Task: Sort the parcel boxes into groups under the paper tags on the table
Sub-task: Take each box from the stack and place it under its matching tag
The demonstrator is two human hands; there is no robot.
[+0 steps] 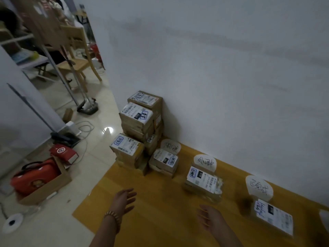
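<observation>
**Parcel sort: both hands free above tabletop, three tags each with a box**

- Containers: open carton (pixel 42 195) on the floor left of the tabletop (pixel 160 211), holding a red bag (pixel 35 175). Red book (pixel 64 153) lies just beyond it.
- Unsorted stack (pixel 140 120) of parcel boxes sits at the far left corner of the tabletop, against the wall, several layers high.
- Three white paper tags with handwritten marks lie in a row along the wall: left tag (pixel 170 145), middle tag (pixel 205 163), right tag (pixel 259 188).
- One box lies on the near side of each tag: left box (pixel 164 160), touching the stack; middle box (pixel 203 180); right box (pixel 272 218). The last two stand apart from each other.
- Look: brown cardboard, worn edges, white shipping label on top with a blue-framed stamp and a black block. Print is too blurred to read.
- Orientation: all three flat, label up. Right box's long axis runs roughly parallel to the wall, stamp end toward the stack. Middle box also has its stamp end on the stack side.
- Left hand (pixel 122 200), bead bracelet (pixel 113 217) on the wrist, and right hand (pixel 208 218) are well apart over bare tabletop, fingers spread, holding nothing
</observation>
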